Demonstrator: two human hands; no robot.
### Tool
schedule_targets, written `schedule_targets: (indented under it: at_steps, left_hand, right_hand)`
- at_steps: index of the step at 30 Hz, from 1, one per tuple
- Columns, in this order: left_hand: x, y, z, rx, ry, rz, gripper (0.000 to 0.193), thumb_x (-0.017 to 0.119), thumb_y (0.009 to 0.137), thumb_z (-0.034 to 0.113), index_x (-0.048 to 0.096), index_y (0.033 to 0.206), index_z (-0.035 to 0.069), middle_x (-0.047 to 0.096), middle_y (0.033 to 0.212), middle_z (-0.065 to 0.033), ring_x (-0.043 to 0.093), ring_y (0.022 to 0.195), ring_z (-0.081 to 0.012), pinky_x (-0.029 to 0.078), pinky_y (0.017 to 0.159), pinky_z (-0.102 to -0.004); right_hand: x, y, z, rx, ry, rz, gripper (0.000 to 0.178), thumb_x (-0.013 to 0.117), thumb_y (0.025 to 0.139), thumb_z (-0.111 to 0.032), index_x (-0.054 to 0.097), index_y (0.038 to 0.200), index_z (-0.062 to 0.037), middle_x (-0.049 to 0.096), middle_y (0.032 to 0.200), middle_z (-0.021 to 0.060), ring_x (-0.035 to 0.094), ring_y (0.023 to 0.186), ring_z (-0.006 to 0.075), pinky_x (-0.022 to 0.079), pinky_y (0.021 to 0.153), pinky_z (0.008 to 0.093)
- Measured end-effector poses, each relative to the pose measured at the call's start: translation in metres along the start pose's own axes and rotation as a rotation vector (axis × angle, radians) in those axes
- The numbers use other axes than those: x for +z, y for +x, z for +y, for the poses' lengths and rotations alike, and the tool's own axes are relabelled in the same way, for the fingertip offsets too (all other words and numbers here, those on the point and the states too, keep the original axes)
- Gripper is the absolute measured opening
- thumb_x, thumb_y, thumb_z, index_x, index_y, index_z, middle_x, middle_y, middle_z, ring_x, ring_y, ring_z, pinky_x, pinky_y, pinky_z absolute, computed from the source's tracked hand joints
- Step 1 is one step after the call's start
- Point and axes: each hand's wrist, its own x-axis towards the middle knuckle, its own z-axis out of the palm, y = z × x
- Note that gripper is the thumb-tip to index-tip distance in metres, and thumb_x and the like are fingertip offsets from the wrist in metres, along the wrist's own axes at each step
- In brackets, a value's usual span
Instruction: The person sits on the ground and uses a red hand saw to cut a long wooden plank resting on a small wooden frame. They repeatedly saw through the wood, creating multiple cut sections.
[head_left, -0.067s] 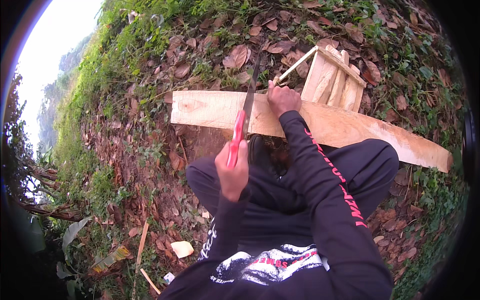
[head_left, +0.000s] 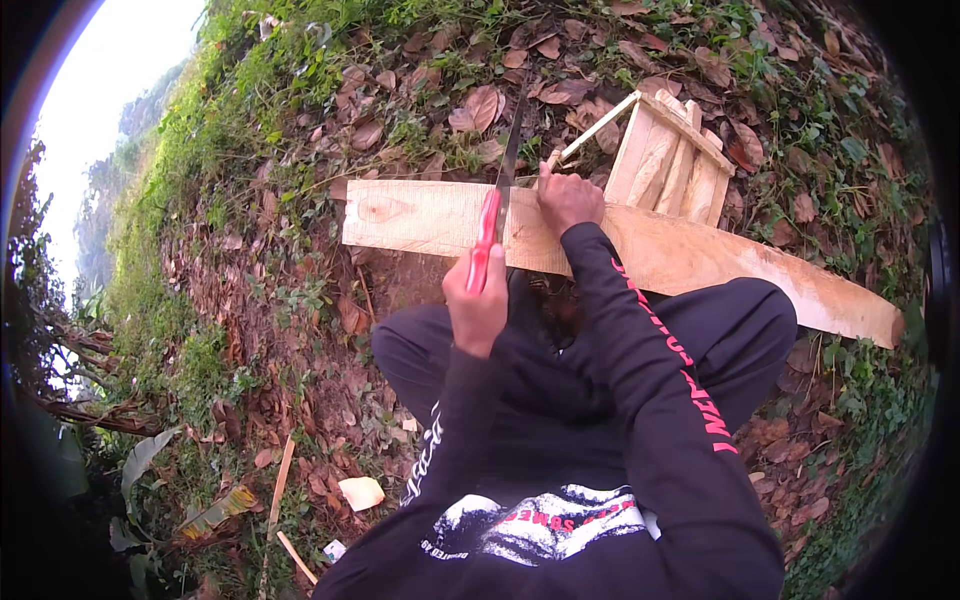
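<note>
Plank point(head_left: 430, 215): lies across the ground for cutting.
Saw point(head_left: 500, 185): red handle clasped in left hand point(head_left: 478, 305).
Right hand point(head_left: 568, 198): pressed on plank, steadying it.

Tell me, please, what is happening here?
A person crouches on leaf-covered ground over a long wooden plank. The left hand holds a knife with a red handle, its blade lying across the plank. The right hand presses on the plank beside the blade. A small frame of wooden slats stands behind.
</note>
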Motion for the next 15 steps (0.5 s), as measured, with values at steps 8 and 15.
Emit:
schedule_targets:
  at_steps: [8,15]
  left_hand:
    - [-0.050,-0.053,0.022,-0.311,-0.066,-0.053,0.019,0.062,0.096,0.011,0.060,0.082,-0.001,0.050,0.063,0.0001,0.044,0.060,-0.0050,0.037,0.055,-0.0250]
    - [0.007,0.015,-0.017,-0.073,-0.024,-0.021,0.020,0.062,0.096,0.011,0.058,0.080,-0.001,0.049,0.061,-0.0046,0.042,0.056,-0.0093,0.037,0.053,-0.0299]
  right_hand:
    - [0.003,0.014,-0.002,0.020,-0.001,0.014,0.059,0.041,0.100,-0.041,0.069,0.060,-0.0075,0.067,0.062,0.0182,0.069,0.060,0.0353,0.055,0.059,0.0475]
    - [0.004,0.007,-0.007,0.007,-0.052,0.031,0.060,0.041,0.100,-0.041,0.071,0.061,-0.0080,0.067,0.063,0.0183,0.069,0.059,0.0348,0.055,0.060,0.0466]
